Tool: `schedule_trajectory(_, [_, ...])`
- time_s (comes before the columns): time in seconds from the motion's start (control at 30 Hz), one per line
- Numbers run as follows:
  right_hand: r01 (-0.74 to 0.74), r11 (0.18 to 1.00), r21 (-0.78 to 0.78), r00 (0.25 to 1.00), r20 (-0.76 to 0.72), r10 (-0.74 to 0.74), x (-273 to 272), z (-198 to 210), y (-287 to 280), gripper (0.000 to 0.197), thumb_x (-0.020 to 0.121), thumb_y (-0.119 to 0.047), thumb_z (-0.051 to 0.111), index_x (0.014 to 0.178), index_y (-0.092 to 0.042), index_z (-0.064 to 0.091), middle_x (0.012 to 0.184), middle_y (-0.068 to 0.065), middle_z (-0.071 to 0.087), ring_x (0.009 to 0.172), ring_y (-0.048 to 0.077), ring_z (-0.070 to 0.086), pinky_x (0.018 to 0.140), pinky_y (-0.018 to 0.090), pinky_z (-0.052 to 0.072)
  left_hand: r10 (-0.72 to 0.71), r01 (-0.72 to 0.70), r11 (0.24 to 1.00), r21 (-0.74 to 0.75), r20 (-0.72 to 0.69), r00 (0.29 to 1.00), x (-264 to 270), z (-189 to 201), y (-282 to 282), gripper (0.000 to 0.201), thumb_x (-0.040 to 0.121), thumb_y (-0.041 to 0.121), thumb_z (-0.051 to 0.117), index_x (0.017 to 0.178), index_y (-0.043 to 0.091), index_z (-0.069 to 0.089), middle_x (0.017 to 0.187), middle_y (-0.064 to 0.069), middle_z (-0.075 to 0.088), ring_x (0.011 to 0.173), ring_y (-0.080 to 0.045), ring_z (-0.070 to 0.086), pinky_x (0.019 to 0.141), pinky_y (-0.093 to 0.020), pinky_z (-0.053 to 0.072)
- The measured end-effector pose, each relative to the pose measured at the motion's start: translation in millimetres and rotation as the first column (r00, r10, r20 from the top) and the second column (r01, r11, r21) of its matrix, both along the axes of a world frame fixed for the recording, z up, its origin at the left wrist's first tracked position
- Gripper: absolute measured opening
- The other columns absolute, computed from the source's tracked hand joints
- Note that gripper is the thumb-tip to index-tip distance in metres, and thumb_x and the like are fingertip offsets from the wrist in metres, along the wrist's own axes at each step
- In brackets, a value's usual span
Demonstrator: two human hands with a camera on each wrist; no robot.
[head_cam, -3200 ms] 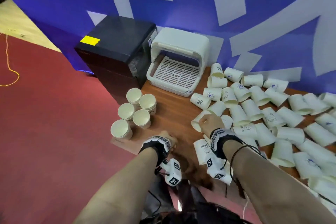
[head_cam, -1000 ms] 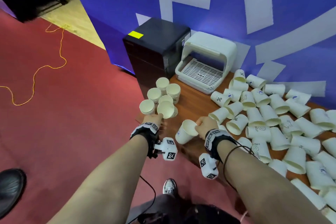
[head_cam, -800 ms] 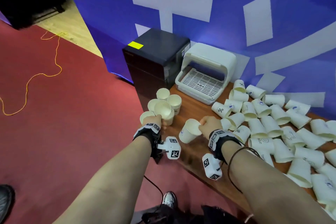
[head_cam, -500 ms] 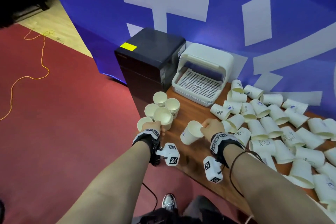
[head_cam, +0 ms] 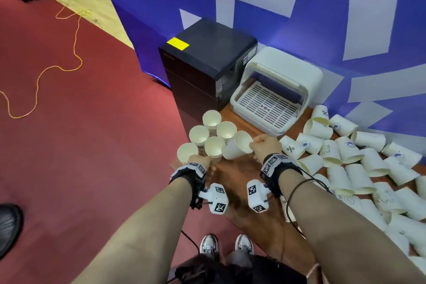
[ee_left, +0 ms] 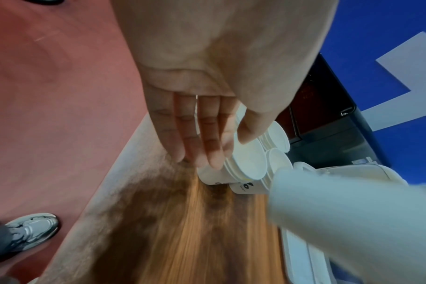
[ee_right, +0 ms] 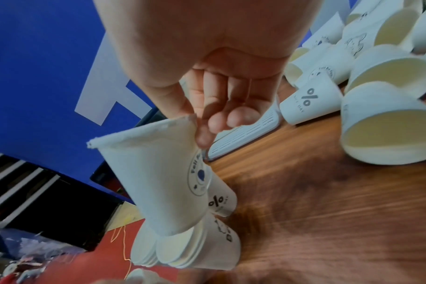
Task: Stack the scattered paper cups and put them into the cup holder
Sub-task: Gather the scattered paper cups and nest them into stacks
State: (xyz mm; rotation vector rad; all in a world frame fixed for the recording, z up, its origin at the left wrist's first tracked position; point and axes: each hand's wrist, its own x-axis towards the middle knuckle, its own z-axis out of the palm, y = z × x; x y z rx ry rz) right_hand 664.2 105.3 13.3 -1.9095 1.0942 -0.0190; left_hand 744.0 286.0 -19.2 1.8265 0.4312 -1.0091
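Several stacks of upright white paper cups (head_cam: 214, 146) stand at the table's left corner. My left hand (head_cam: 200, 161) holds one front stack (ee_left: 246, 161), fingers along its side and thumb (ee_left: 250, 132) on its rim. My right hand (head_cam: 262, 145) pinches a single cup (head_cam: 237, 145) by its rim (ee_right: 197, 130). That cup is tilted, its base just above the front stacks (ee_right: 182, 249). The white cup holder (head_cam: 288, 71), lid raised over an empty slatted tray, sits behind. Many scattered cups (head_cam: 345, 157) lie on their sides to the right.
A black cabinet (head_cam: 207, 57) with a yellow label stands left of the cup holder, against the blue wall. The wooden table (head_cam: 232, 175) ends at my left hand; beyond it lies red floor with an orange cable (head_cam: 57, 69). My shoes (head_cam: 208, 244) show below.
My right hand picked a cup from the scattered pile and has carried it left to the stacks. My left hand has stayed at the front stacks.
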Motion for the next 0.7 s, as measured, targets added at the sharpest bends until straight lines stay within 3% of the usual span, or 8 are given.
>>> schedule_trajectory(0.1, [-0.042,0.999,0.013,0.999,0.011,0.042,17,2,6,0.009,0.079,-0.013,0.063,0.078,-0.023,0.064,0.06,0.004,0.069,0.045,0.012,0.061,0.049,0.021,0.048,0.011,-0.011,1.0,0.023,-0.009,1.0,-7,4,1,0.02,0.085,0.009,0.062,0.067,0.001,0.06,0.058,-0.012,0.062,0.051,-0.023,0.055,0.055,-0.028,0.045])
schedule_trajectory(0.2, [-0.084,0.996,0.032,0.996,0.023,0.083,30,-5,12,0.008,0.079,-0.013,0.063,0.082,-0.02,0.067,0.061,0.003,0.068,0.042,0.01,0.06,0.044,0.019,0.045,0.013,-0.011,0.997,0.07,-0.019,1.0,-7,1,4,0.016,0.083,0.004,0.059,0.069,0.0,0.06,0.048,-0.008,0.062,0.045,-0.023,0.057,0.055,-0.027,0.048])
schedule_trajectory(0.37, [-0.14,0.988,0.061,0.99,0.012,0.14,39,-17,22,0.01,0.08,-0.012,0.065,0.085,-0.021,0.067,0.064,0.002,0.071,0.048,0.011,0.065,0.055,0.026,0.058,0.023,-0.019,0.996,0.085,-0.046,0.999,-4,0,12,0.011,0.084,0.007,0.06,0.074,0.002,0.062,0.061,-0.009,0.064,0.049,-0.022,0.058,0.055,-0.026,0.048])
schedule_trajectory(0.5, [-0.168,0.976,0.134,0.985,-0.005,0.171,39,-24,23,0.011,0.081,-0.014,0.069,0.088,-0.022,0.066,0.069,0.0,0.074,0.051,0.012,0.064,0.056,0.027,0.058,0.007,0.001,0.996,0.092,-0.08,0.997,-5,0,15,0.015,0.088,0.009,0.056,0.076,0.004,0.062,0.066,-0.008,0.064,0.055,-0.022,0.059,0.059,-0.027,0.048])
schedule_trajectory(0.7, [-0.133,0.983,0.131,0.989,-0.04,0.139,20,-26,7,0.011,0.082,-0.012,0.064,0.088,-0.022,0.066,0.066,-0.001,0.073,0.047,0.008,0.061,0.049,0.022,0.048,-0.061,0.074,0.992,0.1,-0.124,0.99,-13,-2,4,0.015,0.087,0.011,0.056,0.076,0.005,0.064,0.07,-0.009,0.068,0.063,-0.026,0.061,0.062,-0.03,0.051])
